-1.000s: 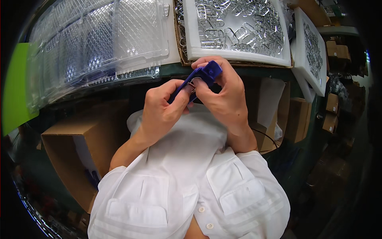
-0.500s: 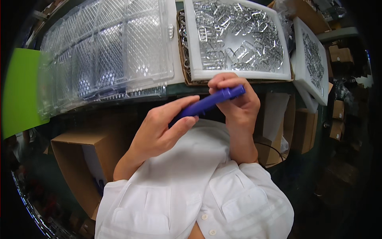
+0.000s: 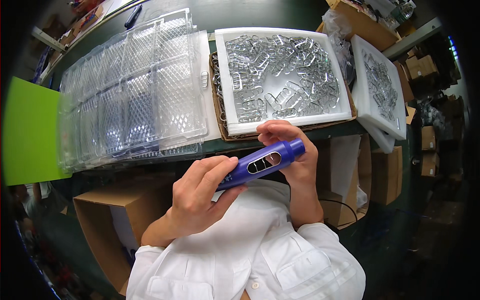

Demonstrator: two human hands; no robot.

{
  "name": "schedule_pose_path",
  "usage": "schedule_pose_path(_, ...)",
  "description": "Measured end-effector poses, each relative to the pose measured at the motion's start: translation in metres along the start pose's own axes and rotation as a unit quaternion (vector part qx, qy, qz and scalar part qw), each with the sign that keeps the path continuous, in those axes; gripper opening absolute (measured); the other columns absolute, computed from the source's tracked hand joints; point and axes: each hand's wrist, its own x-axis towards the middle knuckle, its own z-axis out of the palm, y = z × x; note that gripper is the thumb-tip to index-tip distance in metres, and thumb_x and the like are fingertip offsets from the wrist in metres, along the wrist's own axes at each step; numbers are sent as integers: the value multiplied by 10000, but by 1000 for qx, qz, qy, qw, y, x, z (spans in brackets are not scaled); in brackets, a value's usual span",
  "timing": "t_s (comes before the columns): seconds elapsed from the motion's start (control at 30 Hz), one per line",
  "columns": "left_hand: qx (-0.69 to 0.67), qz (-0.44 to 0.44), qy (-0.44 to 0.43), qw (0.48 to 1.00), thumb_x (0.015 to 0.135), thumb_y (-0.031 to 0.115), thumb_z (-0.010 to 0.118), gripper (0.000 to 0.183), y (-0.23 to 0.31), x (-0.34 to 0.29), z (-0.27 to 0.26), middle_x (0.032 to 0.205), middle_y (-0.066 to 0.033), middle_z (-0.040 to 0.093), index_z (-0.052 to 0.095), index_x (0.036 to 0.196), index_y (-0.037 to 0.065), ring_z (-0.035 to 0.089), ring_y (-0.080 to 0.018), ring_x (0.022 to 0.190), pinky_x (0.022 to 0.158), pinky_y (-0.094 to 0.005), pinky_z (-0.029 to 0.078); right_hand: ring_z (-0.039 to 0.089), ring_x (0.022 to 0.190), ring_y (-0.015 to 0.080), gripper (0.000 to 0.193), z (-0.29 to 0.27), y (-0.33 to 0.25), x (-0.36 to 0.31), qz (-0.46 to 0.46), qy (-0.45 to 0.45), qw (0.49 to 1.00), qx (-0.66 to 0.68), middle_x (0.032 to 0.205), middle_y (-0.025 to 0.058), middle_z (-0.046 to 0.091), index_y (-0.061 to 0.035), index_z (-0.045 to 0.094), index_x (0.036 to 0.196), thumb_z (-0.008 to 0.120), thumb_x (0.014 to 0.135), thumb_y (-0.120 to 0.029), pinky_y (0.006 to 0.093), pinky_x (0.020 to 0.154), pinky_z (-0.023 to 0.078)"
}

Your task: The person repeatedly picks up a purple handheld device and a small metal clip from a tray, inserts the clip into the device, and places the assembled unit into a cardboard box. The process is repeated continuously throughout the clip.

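Between my hands, tilted up to the right, is a blue-purple plastic tube [image 3: 237, 172] with a narrower right end. An oval window in its side carries a silver metal frame [image 3: 253, 165] with crossbars. Fingers and thumb of my left hand [image 3: 197, 192] grip the tube's left end. My right hand [image 3: 300, 160] is curled round its right end, the thumb mostly hidden behind it. Just beyond, a white foam tray [image 3: 290, 121] holds many loose oval metal frames [image 3: 315, 60] that look like the one in the window.
Clear plastic compartment trays [image 3: 180, 100] are stacked at the left, beside a bright green sheet [image 3: 32, 132]. Another white tray of metal parts [image 3: 382, 85] leans at the right. Open cardboard boxes [image 3: 100, 220] sit below the table edge. A dark blue tube [image 3: 133, 17] lies at the far left.
The tube has been turned so its oval window and metal frame now face up. My view has shifted, showing more of the table's far side.
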Motion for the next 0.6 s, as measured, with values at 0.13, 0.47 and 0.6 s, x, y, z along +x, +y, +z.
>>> schedule_pose_path(0.13, 9, -6, -5, 1000, 730, 8, 914, 584, 2, 4, 2, 1129, -206, 709, 670, 1261, 4, 736, -333, 959, 816, -385, 610, 659, 1152, 218, 428, -3, -2, -3, 22, 23, 999, 2, 1326, 193, 646, 51, 633, 1306, 763, 898, 58, 340, 1008, 531)
schedule_pose_path(0.47, 151, 62, 23, 986, 918, 133, 776, 448, -39, 150, -17, 1031, -131, 677, 694, 1358, 118, 671, -267, 776, 695, -389, 541, 679, 1079, 211, 291, -34, -9, -21, 3, 111, 993, -40, 1253, 182, 665, 51, 666, 1179, 645, 909, 159, 315, 953, 544)
schedule_pose_path(0.6, 253, 45, 60, 965, 995, 378, 705, 452, -138, 296, -13, 1055, -145, 723, 694, 1380, 140, 717, -277, 930, 847, -406, 541, 686, 1054, 203, 268, -41, -10, -25, -6, 143, 987, -76, 1249, 178, 672, 47, 676, 1163, 634, 919, 152, 307, 935, 552)
